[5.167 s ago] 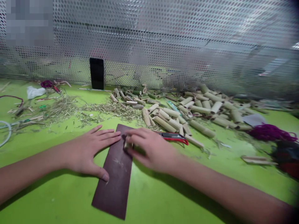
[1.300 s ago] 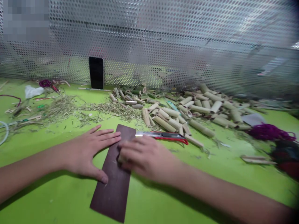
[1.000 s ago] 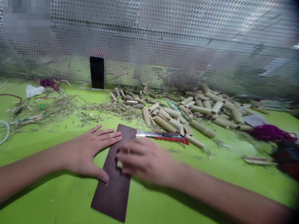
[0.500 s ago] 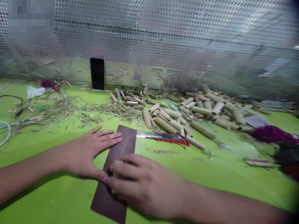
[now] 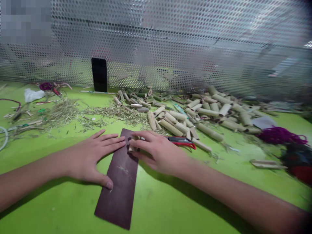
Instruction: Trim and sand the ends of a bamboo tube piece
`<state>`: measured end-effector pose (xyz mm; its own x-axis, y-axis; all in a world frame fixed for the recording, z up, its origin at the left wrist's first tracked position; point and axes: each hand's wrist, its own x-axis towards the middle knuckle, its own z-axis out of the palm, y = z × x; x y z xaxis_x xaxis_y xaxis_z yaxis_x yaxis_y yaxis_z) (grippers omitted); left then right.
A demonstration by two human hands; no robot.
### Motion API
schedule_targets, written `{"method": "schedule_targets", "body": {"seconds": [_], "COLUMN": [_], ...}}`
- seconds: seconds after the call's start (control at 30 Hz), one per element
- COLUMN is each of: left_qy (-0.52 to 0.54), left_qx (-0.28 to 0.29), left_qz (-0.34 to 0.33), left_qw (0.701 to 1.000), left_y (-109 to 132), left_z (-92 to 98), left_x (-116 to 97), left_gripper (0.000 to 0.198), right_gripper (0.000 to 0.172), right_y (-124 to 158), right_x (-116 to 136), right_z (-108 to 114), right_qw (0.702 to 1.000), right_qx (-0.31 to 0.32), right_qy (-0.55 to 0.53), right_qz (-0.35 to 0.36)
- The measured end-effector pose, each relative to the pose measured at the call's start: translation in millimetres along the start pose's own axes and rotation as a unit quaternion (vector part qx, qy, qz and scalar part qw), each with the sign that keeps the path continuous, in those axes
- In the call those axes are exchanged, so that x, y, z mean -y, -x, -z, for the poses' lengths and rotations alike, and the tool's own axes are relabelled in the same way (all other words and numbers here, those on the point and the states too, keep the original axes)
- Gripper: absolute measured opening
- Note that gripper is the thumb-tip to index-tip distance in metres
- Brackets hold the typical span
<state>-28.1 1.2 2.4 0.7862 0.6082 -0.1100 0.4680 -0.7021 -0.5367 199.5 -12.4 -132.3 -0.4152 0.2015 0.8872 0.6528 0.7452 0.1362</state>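
Note:
A dark brown strip of sandpaper lies lengthwise on the green table. My left hand is open, fingers spread, with fingertips and thumb pressing on the strip's left edge. Near the strip's far end, my right hand grips a short piece of bamboo against the sandpaper; the fingers partly hide it. Pale dust marks show on the middle of the strip. Just beyond the right hand lies a red and black utility knife, its blade hidden behind the hand.
A heap of cut bamboo tubes spreads across the back right, with shavings to its left. A phone leans on the perforated metal screen. Purple string and a dark red-black object sit at the right.
My right hand has slid the bamboo piece away from me along the sandpaper, from its middle to its far end. My left hand stays in place on the strip.

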Motion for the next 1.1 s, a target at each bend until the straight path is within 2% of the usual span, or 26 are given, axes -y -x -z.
{"method": "schedule_targets", "body": {"seconds": [0.03,0.13,0.17,0.2,0.27,0.33,0.37,0.47,0.5,0.63,0.67,0.77,0.8,0.9,0.97,1.07,1.1], "left_qy": [0.001,0.003,0.004,0.004,0.004,0.005,0.007,0.014,0.015,0.012,0.012,0.014,0.014,0.009,0.007,0.008,0.008], "left_qx": [0.001,0.005,0.005,0.004,0.003,-0.003,-0.006,-0.010,-0.009,-0.010,-0.010,-0.008,-0.010,-0.017,-0.016,-0.010,-0.009], "left_qz": [-0.001,-0.003,-0.002,0.001,0.008,0.002,-0.006,-0.015,-0.011,-0.004,-0.009,-0.017,-0.017,-0.013,-0.013,-0.015,-0.013], "left_qw": [1.000,1.000,1.000,1.000,1.000,1.000,1.000,1.000,1.000,1.000,1.000,1.000,1.000,1.000,1.000,1.000,1.000], "left_y": [0,-1,-1,-1,-1,-1,0,0,0,0,0,0,0,0,0,0,0], "left_z": [0.3,1.1,1.3,1.3,0.8,-0.2,-0.7,-1.9,-2.1,-2.2,-2.3,-2.6,-2.8,-3.0,-2.8,-1.9,-1.6], "left_x": [0,-1,-1,-1,-1,0,0,1,1,2,2,3,3,3,2,1,1], "left_gripper": [0.115,0.113,0.112,0.113,0.114,0.114,0.114,0.112,0.112,0.114,0.114,0.111,0.111,0.114,0.114,0.111,0.111], "right_gripper": [0.022,0.022,0.022,0.021,0.023,0.025,0.025,0.024,0.024,0.028,0.026,0.025,0.025,0.023,0.025,0.028,0.029], "right_y": [0,1,1,0,0,-1,-2,-2,-2,-2,-2,1,2,1,0,1,1], "right_x": [2,9,8,5,-4,-11,-12,-8,-7,-1,2,9,8,2,0,4,5], "right_z": [1,2,1,1,2,3,4,4,4,4,3,0,-1,-2,-2,-3,-3], "right_qw": [1.000,0.992,0.989,0.991,0.999,1.000,1.000,0.995,0.994,0.999,1.000,0.993,0.992,0.999,1.000,0.993,0.992], "right_qx": [-0.003,0.013,0.020,0.021,0.004,0.007,0.010,0.033,0.036,0.021,0.014,0.036,0.034,0.003,-0.008,0.014,0.017], "right_qy": [-0.006,-0.061,-0.067,-0.064,-0.027,0.005,0.009,-0.021,-0.024,0.024,0.028,-0.031,-0.043,-0.027,-0.014,-0.058,-0.058], "right_qz": [-0.003,0.112,0.127,0.120,0.042,-0.001,0.002,0.088,0.096,0.003,0.001,0.109,0.111,0.022,-0.002,0.099,0.112]}}
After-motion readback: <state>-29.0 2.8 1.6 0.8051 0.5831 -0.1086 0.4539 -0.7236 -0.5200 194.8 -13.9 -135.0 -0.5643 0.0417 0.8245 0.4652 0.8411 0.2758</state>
